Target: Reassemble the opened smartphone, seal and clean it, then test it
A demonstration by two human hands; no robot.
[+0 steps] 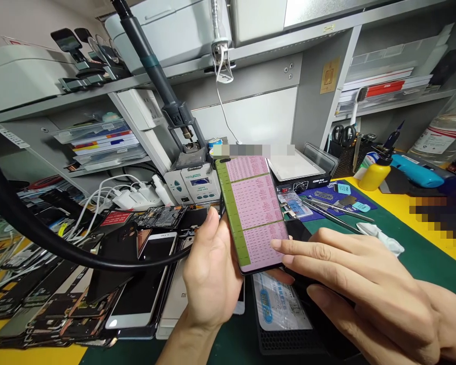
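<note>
In the middle of the head view a smartphone (255,213) is tilted up toward me, its lit screen showing pink blocks of small text with a green strip on the left. My left hand (213,268) grips it from below and the left side, thumb raised along the edge. Over the lower right of the screen lies my right hand (365,284), with its fingers stretched out and fingertips at the glass. Beneath the hands is a dark tray (289,344) with a printed plastic packet (279,304) on it.
Stacked phones and phone parts (137,284) cover the left side, with a black hose (110,261) arching over them. Behind stand a soldering station (197,182) and a heating plate (296,167). Tweezers (334,213), a yellow bottle (376,170) and a crumpled white cloth (382,237) lie right.
</note>
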